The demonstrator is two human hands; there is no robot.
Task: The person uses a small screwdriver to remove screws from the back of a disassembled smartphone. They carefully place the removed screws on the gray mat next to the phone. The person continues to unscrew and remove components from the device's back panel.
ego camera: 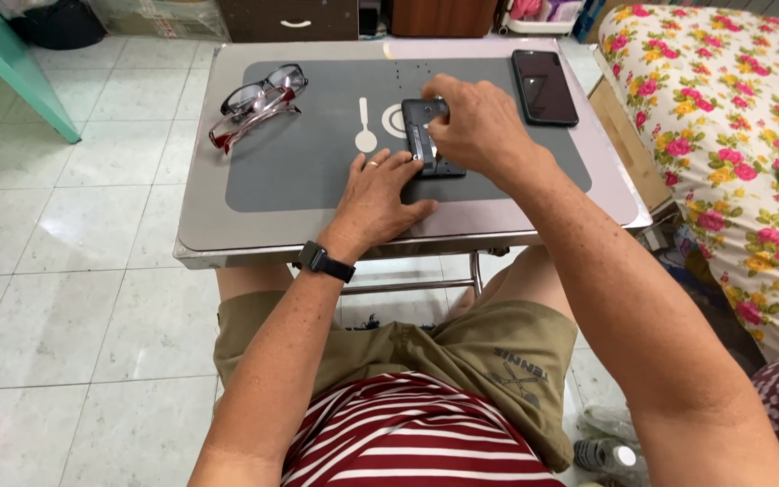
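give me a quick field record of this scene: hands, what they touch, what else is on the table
left hand: left hand flat on the dark grey rectangular mat, fingertips against the small black phone-like device
right hand: right hand on top of the device, gripping its upper part
surface: small silver metal table
left of hands: two pairs of glasses, one black-framed, one red-framed
right of hands: black smartphone, screen dark, lying flat
wrist: black watch on left wrist

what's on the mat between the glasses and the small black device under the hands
In the head view, only bare grey mat with white printed markings lies between the glasses and the small black device. The left hand lies nearer the mat's front edge.
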